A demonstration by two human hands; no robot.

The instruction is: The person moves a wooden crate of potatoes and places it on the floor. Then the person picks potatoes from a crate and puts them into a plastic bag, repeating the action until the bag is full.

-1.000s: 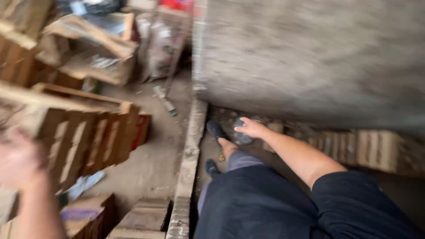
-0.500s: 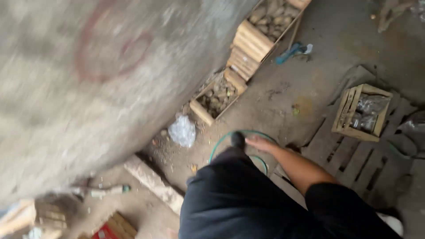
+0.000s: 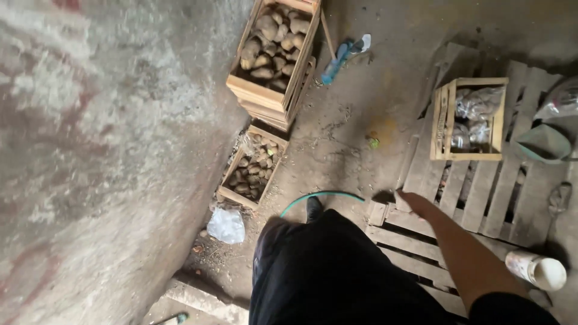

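Observation:
My right hand (image 3: pixel 411 200) hangs at the end of my bare forearm over the near-left corner of a wooden pallet (image 3: pixel 481 204). It holds nothing and its fingers look loosely extended. My left hand is out of view. Below me are my black trousers (image 3: pixel 325 271) and a dark shoe (image 3: pixel 313 208) on the dirt floor. A thin green hose (image 3: pixel 322 194) curves just past the shoe.
Stacked wooden crates of potatoes (image 3: pixel 274 54) stand by the grey wall (image 3: pixel 90 150), another potato crate (image 3: pixel 251 171) below them. A small crate with plastic bags (image 3: pixel 469 117) sits on the pallet. A white bag (image 3: pixel 226 225), a blue bottle (image 3: pixel 343 57) and a white tub (image 3: pixel 537 271) lie around.
The view has swung around and steadied over the floor. My right arm now reaches over the pallet corner. My left hand, seen a second ago, has left the view.

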